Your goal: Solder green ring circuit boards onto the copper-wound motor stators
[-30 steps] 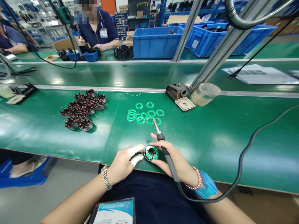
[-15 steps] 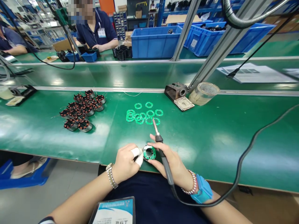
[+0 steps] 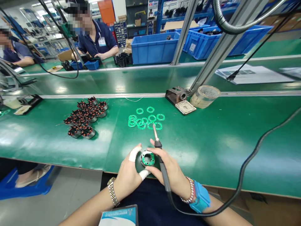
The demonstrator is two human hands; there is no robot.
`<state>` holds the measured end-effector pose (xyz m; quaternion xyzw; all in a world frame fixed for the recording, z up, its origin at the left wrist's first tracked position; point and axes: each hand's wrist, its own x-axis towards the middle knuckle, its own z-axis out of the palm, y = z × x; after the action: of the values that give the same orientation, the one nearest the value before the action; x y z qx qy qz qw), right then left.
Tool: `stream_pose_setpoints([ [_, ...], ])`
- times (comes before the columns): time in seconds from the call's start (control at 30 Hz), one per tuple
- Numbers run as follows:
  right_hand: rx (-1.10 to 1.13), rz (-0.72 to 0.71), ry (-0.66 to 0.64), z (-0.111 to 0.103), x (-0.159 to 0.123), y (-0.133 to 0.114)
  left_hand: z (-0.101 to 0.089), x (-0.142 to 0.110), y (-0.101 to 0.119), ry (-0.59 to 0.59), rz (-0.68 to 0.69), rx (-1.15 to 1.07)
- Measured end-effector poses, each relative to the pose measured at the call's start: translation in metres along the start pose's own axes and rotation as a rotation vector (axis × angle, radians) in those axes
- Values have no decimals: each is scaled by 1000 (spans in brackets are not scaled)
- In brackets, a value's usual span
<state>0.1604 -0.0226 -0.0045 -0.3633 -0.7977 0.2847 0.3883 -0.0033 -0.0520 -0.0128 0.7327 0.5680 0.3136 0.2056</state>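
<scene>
Left hand: The left hand point(image 3: 128, 173) was half open, holding a flat green ring-shaped circuit board point(image 3: 147, 158) from the side. Its white finger cots point(image 3: 133, 153) had just parted, one now above the board and one below, where they had been bunched together.

Right hand: The right hand point(image 3: 168, 168) gripped a slim black-handled soldering iron point(image 3: 162, 172) like a pen, its metal tip pointing away and not touching the board. Its curled fingers lay just beside the board.

Green board: It sat between both hands near the bench's front edge (it looked turned a little, though the wearer's head had moved too).

Bench: Loose green rings point(image 3: 152, 118) lay ahead on the green mat point(image 3: 211, 150), beside a cluster of copper-wound coils in metal cups point(image 3: 88, 132). A rusty iron stand point(image 3: 175, 95) stood further back.
</scene>
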Motion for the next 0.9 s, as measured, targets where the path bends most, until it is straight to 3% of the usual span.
stream_pose_setpoints([
  [0.13,-25,-44,-11,-8,14,7,-16,16,-16,-73,-64,-37],
  [0.23,-172,-29,72,-29,29,28,-39,43,-43,64,-208,78],
  [0.4,-391,7,107,-55,58,78,-73,119,-93,211,-454,178],
  [0.53,-418,18,102,-50,81,108,-74,160,-112,246,-436,160],
  [0.7,-422,18,62,-43,95,123,-60,149,-105,241,-348,182],
  [0.9,-450,45,53,-42,94,122,-36,128,-84,43,-114,220],
])
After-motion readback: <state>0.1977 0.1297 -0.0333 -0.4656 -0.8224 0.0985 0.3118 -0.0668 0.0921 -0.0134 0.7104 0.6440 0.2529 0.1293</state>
